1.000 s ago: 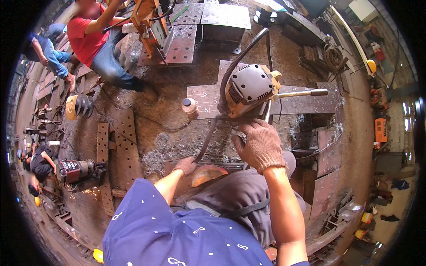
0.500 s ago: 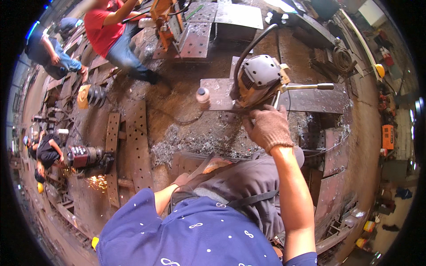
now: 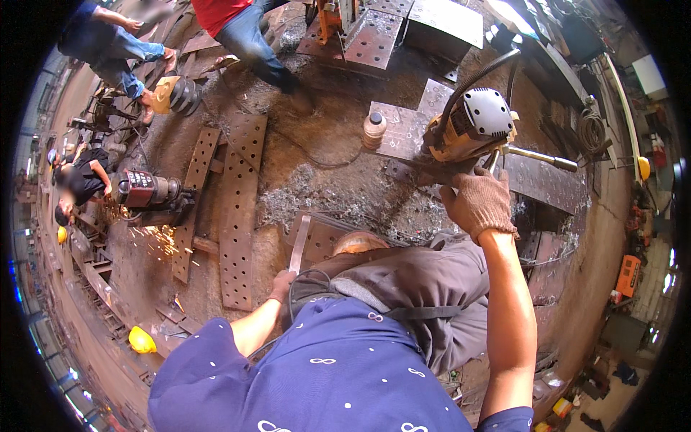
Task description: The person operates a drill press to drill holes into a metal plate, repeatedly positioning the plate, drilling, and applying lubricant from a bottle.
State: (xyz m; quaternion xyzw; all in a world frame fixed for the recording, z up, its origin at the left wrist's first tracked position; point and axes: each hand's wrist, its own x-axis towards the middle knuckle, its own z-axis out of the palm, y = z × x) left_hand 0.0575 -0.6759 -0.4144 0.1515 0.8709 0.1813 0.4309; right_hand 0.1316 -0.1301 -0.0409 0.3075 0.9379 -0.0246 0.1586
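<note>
My right hand (image 3: 481, 205), in a brown knit glove, is closed at the lower end of a silver spoke of the feed lever (image 3: 493, 160) on a drill. Its fingertips are partly hidden. The drill (image 3: 471, 122) has a grey cap and yellowish body and stands over a steel plate (image 3: 403, 133). Another lever arm (image 3: 547, 158) points right. At lower left, my left hand (image 3: 283, 286), also gloved, is closed around the near end of a flat metal strip (image 3: 299, 243), which points away from me. A bottle with a dark cap (image 3: 374, 129) stands on the plate, left of the drill.
Metal shavings (image 3: 306, 191) litter the ground ahead. Perforated steel bars (image 3: 241, 209) lie at left, beside a dark red machine (image 3: 147, 189) and flying sparks (image 3: 162, 245). Co-workers (image 3: 252, 39) are at upper left and far left. A cable (image 3: 309, 155) crosses the ground.
My view has shifted, so the drill and bottle appear farther right. The metal strip in my left hand now stands out more upright. My right hand remains at the drill's lever.
</note>
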